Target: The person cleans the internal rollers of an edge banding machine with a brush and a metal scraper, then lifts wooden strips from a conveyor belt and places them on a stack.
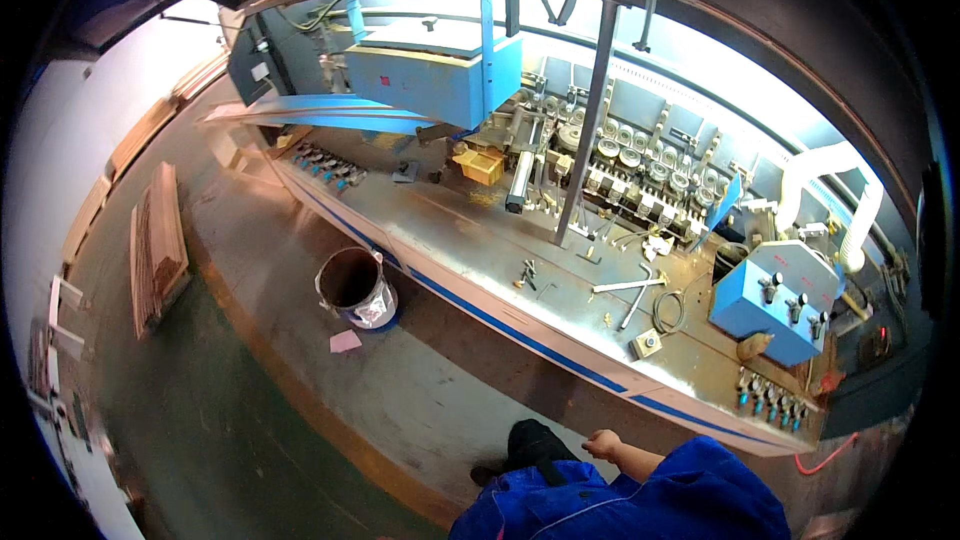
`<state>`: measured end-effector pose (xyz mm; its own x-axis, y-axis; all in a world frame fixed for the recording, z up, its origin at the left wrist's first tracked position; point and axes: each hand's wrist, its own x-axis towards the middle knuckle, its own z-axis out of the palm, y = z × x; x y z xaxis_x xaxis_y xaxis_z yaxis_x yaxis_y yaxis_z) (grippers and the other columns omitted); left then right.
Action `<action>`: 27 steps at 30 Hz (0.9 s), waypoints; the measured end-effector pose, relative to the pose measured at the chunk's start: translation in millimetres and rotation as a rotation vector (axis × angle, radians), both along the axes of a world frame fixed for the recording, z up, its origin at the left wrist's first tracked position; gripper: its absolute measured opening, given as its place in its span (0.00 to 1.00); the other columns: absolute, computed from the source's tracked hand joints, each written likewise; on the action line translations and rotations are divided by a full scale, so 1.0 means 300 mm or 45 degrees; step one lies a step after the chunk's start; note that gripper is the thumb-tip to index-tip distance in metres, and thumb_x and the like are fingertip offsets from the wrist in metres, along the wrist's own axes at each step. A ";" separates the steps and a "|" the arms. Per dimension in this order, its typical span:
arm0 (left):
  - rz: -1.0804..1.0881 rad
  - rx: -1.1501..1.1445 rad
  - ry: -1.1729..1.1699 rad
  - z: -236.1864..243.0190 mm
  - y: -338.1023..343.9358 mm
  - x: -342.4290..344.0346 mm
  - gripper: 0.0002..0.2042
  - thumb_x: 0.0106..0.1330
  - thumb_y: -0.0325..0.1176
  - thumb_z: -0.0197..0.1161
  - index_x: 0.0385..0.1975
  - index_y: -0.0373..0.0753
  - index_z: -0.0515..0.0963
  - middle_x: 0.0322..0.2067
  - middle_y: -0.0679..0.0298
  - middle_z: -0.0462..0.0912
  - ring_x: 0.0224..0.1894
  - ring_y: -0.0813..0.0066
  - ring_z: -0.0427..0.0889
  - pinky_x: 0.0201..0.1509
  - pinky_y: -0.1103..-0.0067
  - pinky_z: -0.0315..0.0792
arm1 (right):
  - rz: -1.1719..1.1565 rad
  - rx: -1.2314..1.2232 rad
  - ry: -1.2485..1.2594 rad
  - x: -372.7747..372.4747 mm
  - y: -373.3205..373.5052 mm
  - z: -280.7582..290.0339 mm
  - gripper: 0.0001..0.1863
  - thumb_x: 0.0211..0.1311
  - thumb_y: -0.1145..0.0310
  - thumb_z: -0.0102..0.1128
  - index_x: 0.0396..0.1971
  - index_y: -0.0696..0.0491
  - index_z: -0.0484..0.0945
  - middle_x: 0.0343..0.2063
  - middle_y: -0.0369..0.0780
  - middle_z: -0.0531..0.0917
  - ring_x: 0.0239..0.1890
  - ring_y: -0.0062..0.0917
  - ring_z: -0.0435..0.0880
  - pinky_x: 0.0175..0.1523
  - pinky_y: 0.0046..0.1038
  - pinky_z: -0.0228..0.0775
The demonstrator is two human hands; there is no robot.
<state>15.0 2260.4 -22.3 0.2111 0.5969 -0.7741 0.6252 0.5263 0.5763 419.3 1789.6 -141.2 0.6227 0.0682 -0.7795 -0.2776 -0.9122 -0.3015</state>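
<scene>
My right hand [602,444] hangs by my body at the lower middle, below the front edge of a long machine bed [470,240]. Its fingers look loosely curled, and nothing shows in them. It touches nothing that I can see. My left hand is out of view. On the bed, beyond my right hand, lie a T-shaped metal wrench [632,288], a coiled thin cable [668,312] and a small square metal block [646,344]. Several hex keys and small metal parts [526,273] lie farther left.
A bucket [385,306] stands on the floor before the bed, a pink scrap [345,341] beside it. Stacked wooden strips [158,250] lie at the left. Blue control box [765,305], roller rows [640,155] and an upright post [590,110] stand on the machine.
</scene>
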 end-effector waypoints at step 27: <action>-1.551 0.708 0.350 0.067 1.131 1.795 0.19 0.65 0.34 0.65 0.52 0.32 0.75 0.42 0.58 0.82 0.44 0.69 0.81 0.52 0.70 0.74 | -1.454 -0.298 0.248 -0.525 0.538 -0.284 0.22 0.60 0.59 0.57 0.40 0.65 0.79 0.37 0.49 0.85 0.39 0.40 0.84 0.42 0.37 0.76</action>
<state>553.5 2599.7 -2.3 0.7018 0.3886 -0.5970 0.6496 -0.6931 0.3125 261.9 1951.1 -226.4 0.0995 -0.6079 -0.7878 -0.9909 -0.1329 -0.0226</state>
